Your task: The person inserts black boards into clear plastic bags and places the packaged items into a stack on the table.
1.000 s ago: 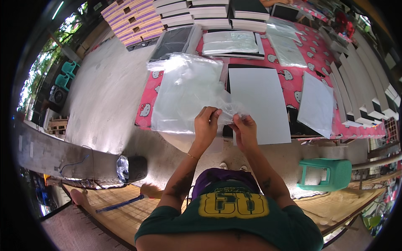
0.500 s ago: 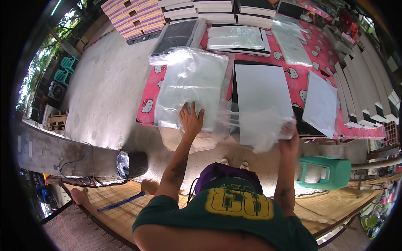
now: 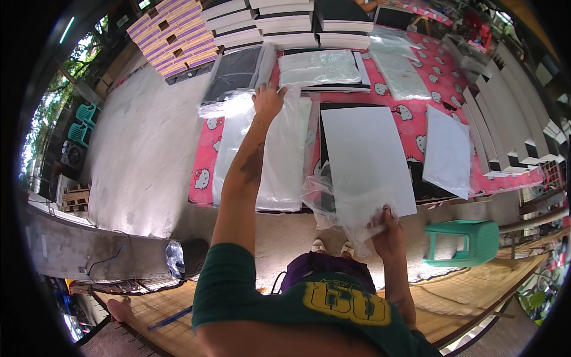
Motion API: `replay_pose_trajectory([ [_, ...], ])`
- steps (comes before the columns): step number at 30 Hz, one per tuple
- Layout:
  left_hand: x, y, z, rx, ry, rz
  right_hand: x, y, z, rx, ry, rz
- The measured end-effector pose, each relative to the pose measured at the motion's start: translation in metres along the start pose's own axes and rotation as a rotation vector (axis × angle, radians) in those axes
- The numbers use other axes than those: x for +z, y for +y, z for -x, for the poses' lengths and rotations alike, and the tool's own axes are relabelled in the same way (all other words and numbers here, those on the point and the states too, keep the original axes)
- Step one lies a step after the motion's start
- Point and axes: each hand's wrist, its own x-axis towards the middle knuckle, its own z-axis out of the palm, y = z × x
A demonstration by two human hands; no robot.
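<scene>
A stack of clear plastic bags (image 3: 279,172) lies on the left of the table. My left hand (image 3: 269,102) reaches to its far edge, fingers bent over the film there; folds run down from it towards me. At the table's near edge my right hand (image 3: 389,235) grips another clear plastic bag (image 3: 357,208), bunched and hanging loosely, its fingers partly showing through the film. This bag overlaps the near end of a white sheet-like rectangular piece (image 3: 369,154), which rests over a black one (image 3: 326,134).
The table has a pink patterned cover (image 3: 402,113). A white panel (image 3: 447,152) lies to the right, beside upright white-and-black pieces (image 3: 499,119). Wrapped packs (image 3: 321,67) and tall stacks (image 3: 284,25) stand at the back. A green stool (image 3: 464,243) is near my right side.
My left hand has moved from the near part of the bag stack to its far edge. The right hand has come nearer to me with its bag. The view has shifted slightly.
</scene>
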Motion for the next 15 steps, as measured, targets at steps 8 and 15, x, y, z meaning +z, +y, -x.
replay_pose_trajectory([
  [8, -0.174, 0.202, 0.191, 0.196, -0.842, 1.271, 0.025, -0.052, 0.001, -0.169, -0.102, 0.041],
  [15, -0.223, 0.181, 0.131, 0.524, -0.529, 1.193, 0.054, -0.149, 0.022, -0.326, -0.491, 0.628],
])
